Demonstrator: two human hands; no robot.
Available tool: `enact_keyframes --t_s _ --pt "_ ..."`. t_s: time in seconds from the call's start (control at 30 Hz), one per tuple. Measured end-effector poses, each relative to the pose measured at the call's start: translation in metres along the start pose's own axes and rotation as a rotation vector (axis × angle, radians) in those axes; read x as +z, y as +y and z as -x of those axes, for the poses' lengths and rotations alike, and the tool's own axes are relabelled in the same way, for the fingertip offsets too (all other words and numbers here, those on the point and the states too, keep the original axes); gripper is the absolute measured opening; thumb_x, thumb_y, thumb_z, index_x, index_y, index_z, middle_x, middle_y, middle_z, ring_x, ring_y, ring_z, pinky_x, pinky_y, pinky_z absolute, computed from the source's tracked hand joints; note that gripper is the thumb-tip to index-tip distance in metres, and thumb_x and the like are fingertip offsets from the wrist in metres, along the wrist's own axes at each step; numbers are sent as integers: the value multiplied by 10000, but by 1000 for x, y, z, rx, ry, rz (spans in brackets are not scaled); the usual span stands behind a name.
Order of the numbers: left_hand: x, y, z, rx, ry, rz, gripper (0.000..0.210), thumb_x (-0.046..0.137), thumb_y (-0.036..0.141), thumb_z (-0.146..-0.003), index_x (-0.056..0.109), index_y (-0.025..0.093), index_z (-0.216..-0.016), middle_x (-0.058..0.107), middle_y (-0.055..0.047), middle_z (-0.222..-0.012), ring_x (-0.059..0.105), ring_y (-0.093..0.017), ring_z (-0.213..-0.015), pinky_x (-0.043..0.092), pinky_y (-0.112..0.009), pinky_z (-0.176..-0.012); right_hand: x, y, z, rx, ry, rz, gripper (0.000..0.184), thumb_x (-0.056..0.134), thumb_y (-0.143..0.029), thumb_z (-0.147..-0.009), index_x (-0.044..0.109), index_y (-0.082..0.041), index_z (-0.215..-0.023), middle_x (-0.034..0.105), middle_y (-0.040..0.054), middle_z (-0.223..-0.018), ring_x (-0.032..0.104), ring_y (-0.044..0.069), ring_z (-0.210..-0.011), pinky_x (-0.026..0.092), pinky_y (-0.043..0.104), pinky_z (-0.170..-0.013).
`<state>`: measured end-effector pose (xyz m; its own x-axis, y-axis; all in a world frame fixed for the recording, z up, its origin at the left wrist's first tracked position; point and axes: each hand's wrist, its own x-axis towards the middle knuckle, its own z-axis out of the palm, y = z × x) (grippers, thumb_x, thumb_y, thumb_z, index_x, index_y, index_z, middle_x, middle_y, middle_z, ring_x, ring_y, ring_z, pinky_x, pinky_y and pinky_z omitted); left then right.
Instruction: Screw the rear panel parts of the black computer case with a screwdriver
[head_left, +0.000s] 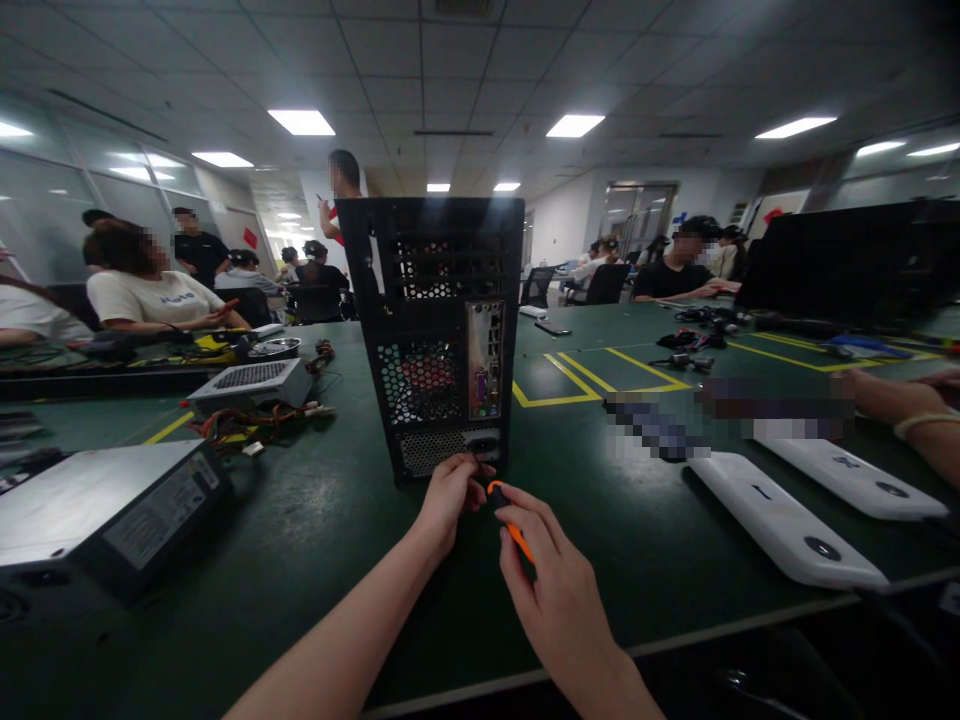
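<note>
A black computer case (454, 325) stands upright on the green table, its back panel with ports and mesh turned toward me. My right hand (559, 570) grips the orange and black handle of a screwdriver (517, 535). The thin shaft points up and left, toward the lower right of the case's back, by the power supply (435, 452). At that same lower edge is my left hand (450, 495), its fingers bent and pressed together around the screwdriver's tip. Whatever those fingertips pinch is hidden.
Two loose power supplies (112, 515) (251, 385) with cables lie to the left. On the right are white power banks (780, 520), cables (690, 340), a dark monitor (847, 260) and another person's hands (900, 400). Yellow tape (600, 375) marks the table; several people sit beyond.
</note>
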<state>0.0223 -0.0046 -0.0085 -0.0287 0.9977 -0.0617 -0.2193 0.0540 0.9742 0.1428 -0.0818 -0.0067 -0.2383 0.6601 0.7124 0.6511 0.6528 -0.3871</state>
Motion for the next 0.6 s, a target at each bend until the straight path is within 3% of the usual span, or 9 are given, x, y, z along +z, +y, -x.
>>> enact_keyframes --t_s 0.37,0.6 --pt "-2 2 -1 -104 -19 40 220 452 260 -709 549 116 -844 608 -58 -748 459 -47 -419 281 -167 -376 6 -11 -1 60 1 227 214 345 -226 -840 515 -162 -954 559 109 -953 598 172 -727 513 311 -600" --pt "-3 2 -2 -119 -44 133 179 513 275 -708 560 107 -751 550 -8 -594 401 -26 -379 235 -154 -354 8 -20 3 74 8 179 249 301 -220 -834 462 -149 -1011 517 148 -1024 597 204 -784 525 342 -589"
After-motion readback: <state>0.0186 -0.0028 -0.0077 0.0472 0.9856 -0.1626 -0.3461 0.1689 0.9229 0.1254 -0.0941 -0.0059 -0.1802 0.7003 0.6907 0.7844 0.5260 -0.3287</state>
